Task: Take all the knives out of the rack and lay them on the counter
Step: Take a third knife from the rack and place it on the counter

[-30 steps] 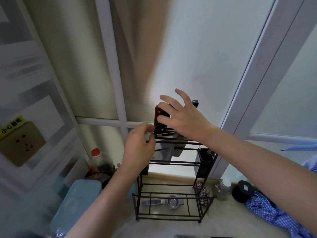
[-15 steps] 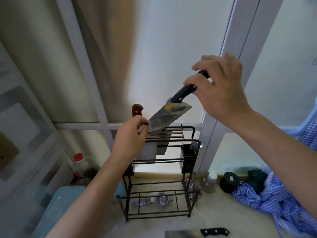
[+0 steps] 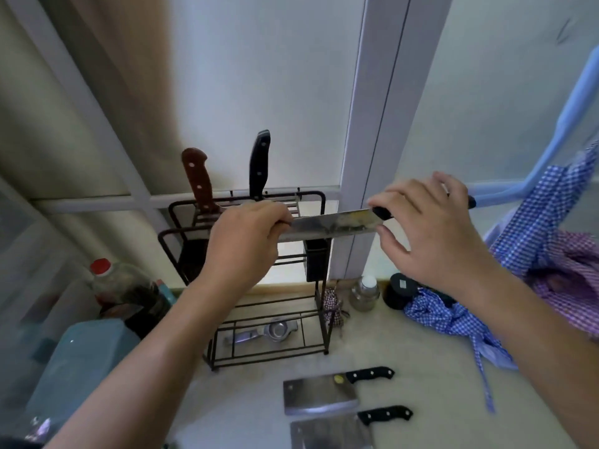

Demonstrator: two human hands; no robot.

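A black wire rack (image 3: 311, 202) stands on the beige counter (image 3: 405, 338) against the window. Two knives stay upright in it: a brown-handled knife (image 3: 196, 176) and a black-handled knife (image 3: 259, 163). I hold a cleaver (image 3: 337, 223) level in front of the rack's top. My right hand (image 3: 431, 234) grips its black handle and my left hand (image 3: 249, 241) pinches the blade's far end. Two black-handled cleavers lie flat on the counter in front of the rack, one (image 3: 321, 395) behind the other (image 3: 330, 432).
A red-capped bottle (image 3: 123, 286) and a teal container (image 3: 81, 367) stand left of the rack. A metal squeezer (image 3: 269, 330) lies on the rack's bottom shelf. A small jar (image 3: 366, 291), a black lid (image 3: 400, 290) and blue checked cloth (image 3: 453, 315) sit right of it.
The cleaver came fully out of the rack and turned from tilted to level, lower in front of the rack. My view tilted down, showing two cleavers on the counter.
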